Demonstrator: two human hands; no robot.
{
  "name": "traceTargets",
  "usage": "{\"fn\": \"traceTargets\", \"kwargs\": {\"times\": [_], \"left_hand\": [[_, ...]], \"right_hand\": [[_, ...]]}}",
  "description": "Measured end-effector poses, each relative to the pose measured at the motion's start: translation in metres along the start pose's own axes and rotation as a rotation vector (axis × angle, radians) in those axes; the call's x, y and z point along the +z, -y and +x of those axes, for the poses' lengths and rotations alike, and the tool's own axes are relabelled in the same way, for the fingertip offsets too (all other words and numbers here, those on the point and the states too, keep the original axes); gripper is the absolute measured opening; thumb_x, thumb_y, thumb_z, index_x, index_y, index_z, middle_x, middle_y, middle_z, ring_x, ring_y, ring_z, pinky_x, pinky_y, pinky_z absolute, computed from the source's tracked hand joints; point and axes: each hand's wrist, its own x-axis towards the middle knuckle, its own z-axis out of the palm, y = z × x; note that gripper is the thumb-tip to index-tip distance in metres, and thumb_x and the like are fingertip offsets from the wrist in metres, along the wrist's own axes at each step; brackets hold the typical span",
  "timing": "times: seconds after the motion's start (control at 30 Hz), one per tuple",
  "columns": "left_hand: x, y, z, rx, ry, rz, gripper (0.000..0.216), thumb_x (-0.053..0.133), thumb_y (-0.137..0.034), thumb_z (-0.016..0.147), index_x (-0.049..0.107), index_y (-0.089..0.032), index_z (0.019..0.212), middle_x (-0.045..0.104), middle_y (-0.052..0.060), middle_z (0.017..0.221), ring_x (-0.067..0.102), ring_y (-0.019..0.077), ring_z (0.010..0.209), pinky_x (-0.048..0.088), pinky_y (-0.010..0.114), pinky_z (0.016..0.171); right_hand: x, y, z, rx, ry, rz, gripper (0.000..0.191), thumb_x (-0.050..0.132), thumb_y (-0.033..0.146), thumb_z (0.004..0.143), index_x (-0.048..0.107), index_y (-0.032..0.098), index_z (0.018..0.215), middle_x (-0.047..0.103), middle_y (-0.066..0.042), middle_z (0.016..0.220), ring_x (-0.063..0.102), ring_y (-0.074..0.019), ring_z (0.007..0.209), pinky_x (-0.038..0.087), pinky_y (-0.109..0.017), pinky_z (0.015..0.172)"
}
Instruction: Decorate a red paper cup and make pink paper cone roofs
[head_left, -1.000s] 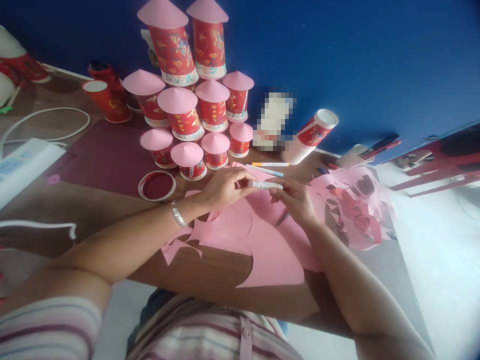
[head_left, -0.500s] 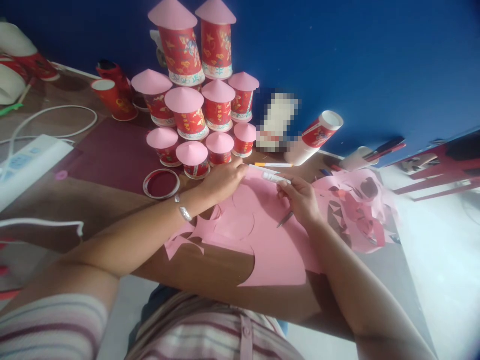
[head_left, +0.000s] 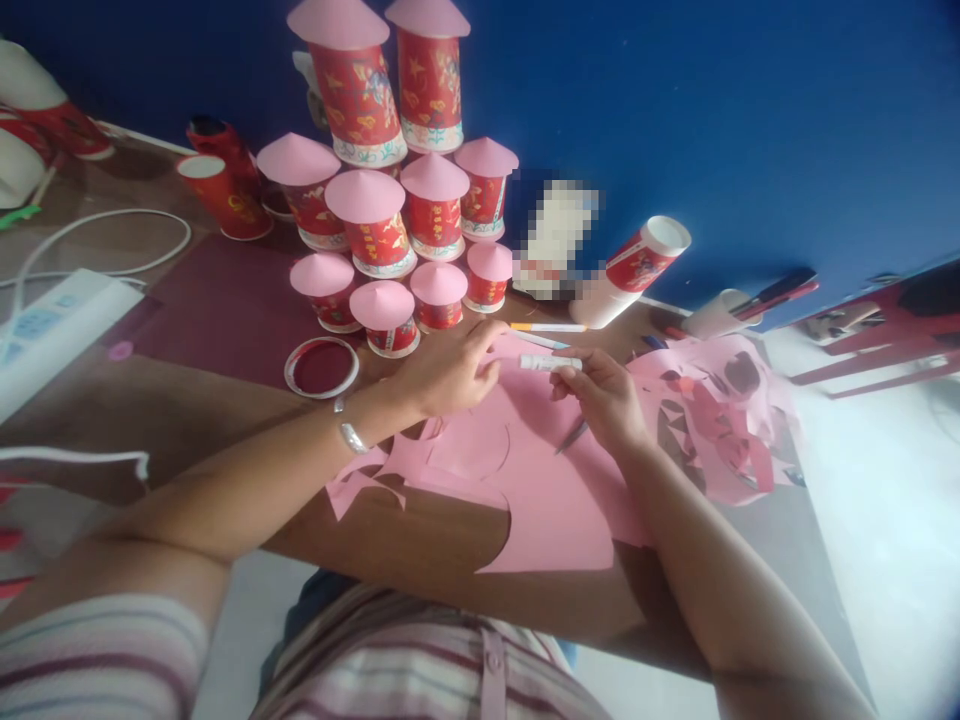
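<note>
My right hand (head_left: 604, 395) pinches a small white glue stick (head_left: 547, 363) above the pink paper. To its left is my left hand (head_left: 457, 370), its thumb apart from the fingers and nothing visible in it. Under both hands lie pink paper sheets (head_left: 555, 510) with round cut-outs. A dark pointed tip (head_left: 574, 438), perhaps of scissors, shows beside my right hand; the rest is hidden. Just behind the glue stick lie a white-and-blue pen (head_left: 536, 340) and an orange-and-white marker (head_left: 547, 327).
Several red paper cups with pink cone tops (head_left: 375, 235) stand at the back. A red lid (head_left: 322, 368) lies left of my hand. Pink paper scraps (head_left: 720, 420) are heaped at right. A pen cup (head_left: 724, 312), tilted stacked cups (head_left: 637, 265) and a power strip (head_left: 67, 320) stand around.
My left hand has moved a little and its thumb now shows apart from the fingers. In my right hand the glue stick has turned more level. The view has shifted slightly.
</note>
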Motion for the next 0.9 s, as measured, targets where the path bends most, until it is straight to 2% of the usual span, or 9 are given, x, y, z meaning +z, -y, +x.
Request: {"fn": "traceTargets", "kwargs": {"times": [0.1, 0.17, 0.3, 0.37, 0.5, 0.7, 0.8, 0.9], "left_hand": [[0.007, -0.005, -0.003, 0.060, -0.054, -0.332, 0.040, 0.078, -0.022, 0.083, 0.059, -0.017, 0.118, 0.072, 0.004, 0.101, 0.063, 0.0103, 0.068, 0.056, 0.026, 0.068], [0.012, -0.009, -0.004, 0.082, -0.107, -0.414, 0.032, 0.083, -0.025, 0.082, 0.063, -0.017, 0.107, 0.072, 0.002, 0.093, 0.062, 0.0087, 0.066, 0.053, 0.022, 0.063], [0.015, -0.014, -0.003, 0.118, -0.206, -0.423, 0.011, 0.076, -0.020, 0.089, 0.067, -0.017, 0.092, 0.070, -0.001, 0.078, 0.060, 0.0083, 0.065, 0.049, 0.020, 0.061], [0.014, -0.015, -0.003, 0.123, -0.244, -0.419, 0.010, 0.076, -0.018, 0.089, 0.067, -0.016, 0.093, 0.070, -0.001, 0.077, 0.058, 0.0078, 0.064, 0.048, 0.020, 0.061], [0.010, -0.016, -0.004, 0.141, -0.271, -0.415, 0.009, 0.076, -0.018, 0.088, 0.067, -0.017, 0.089, 0.065, -0.003, 0.070, 0.055, 0.0078, 0.061, 0.046, 0.021, 0.059], [0.009, -0.018, -0.004, 0.157, -0.298, -0.407, 0.010, 0.075, -0.021, 0.089, 0.066, -0.017, 0.087, 0.065, -0.002, 0.070, 0.055, 0.0082, 0.061, 0.047, 0.022, 0.060], [0.007, -0.017, -0.003, 0.145, -0.292, -0.428, 0.009, 0.074, -0.021, 0.090, 0.066, -0.017, 0.088, 0.066, -0.002, 0.071, 0.056, 0.0086, 0.061, 0.048, 0.022, 0.060], [0.006, -0.017, -0.003, 0.120, -0.273, -0.458, 0.008, 0.075, -0.020, 0.088, 0.067, -0.017, 0.088, 0.068, -0.001, 0.073, 0.057, 0.0085, 0.062, 0.047, 0.022, 0.058]], "right_hand": [[0.005, 0.004, -0.003, 0.008, 0.065, 0.058, 0.027, 0.079, 0.042, 0.088, 0.069, 0.022, 0.104, 0.074, 0.001, 0.078, 0.068, -0.0127, 0.064, 0.058, -0.029, 0.068], [0.009, 0.008, -0.005, 0.013, 0.101, 0.075, 0.028, 0.080, 0.042, 0.087, 0.069, 0.021, 0.101, 0.074, 0.001, 0.075, 0.069, -0.0133, 0.064, 0.058, -0.029, 0.067], [0.013, 0.014, -0.007, 0.011, 0.108, 0.048, 0.036, 0.084, 0.045, 0.084, 0.069, 0.021, 0.106, 0.076, -0.001, 0.076, 0.071, -0.0161, 0.067, 0.061, -0.033, 0.069], [0.013, 0.016, -0.007, 0.001, 0.085, 0.050, 0.038, 0.084, 0.046, 0.083, 0.070, 0.021, 0.108, 0.076, -0.002, 0.078, 0.072, -0.0170, 0.068, 0.062, -0.034, 0.070], [0.013, 0.017, -0.007, 0.016, 0.094, 0.052, 0.033, 0.077, 0.051, 0.089, 0.071, 0.019, 0.095, 0.074, -0.001, 0.071, 0.068, -0.0151, 0.058, 0.060, -0.032, 0.062], [0.020, 0.022, -0.011, 0.033, 0.119, -0.021, 0.046, 0.058, 0.063, 0.098, 0.062, 0.020, 0.082, 0.063, 0.002, 0.057, 0.056, -0.0121, 0.044, 0.047, -0.027, 0.046], [0.022, 0.024, -0.012, -0.015, 0.125, -0.090, 0.049, 0.051, 0.064, 0.101, 0.059, 0.021, 0.080, 0.063, 0.001, 0.060, 0.057, -0.0122, 0.047, 0.049, -0.028, 0.051], [0.022, 0.026, -0.013, -0.132, 0.090, -0.222, 0.047, 0.052, 0.065, 0.100, 0.061, 0.021, 0.088, 0.063, 0.002, 0.065, 0.060, -0.0129, 0.053, 0.051, -0.029, 0.058]]}}
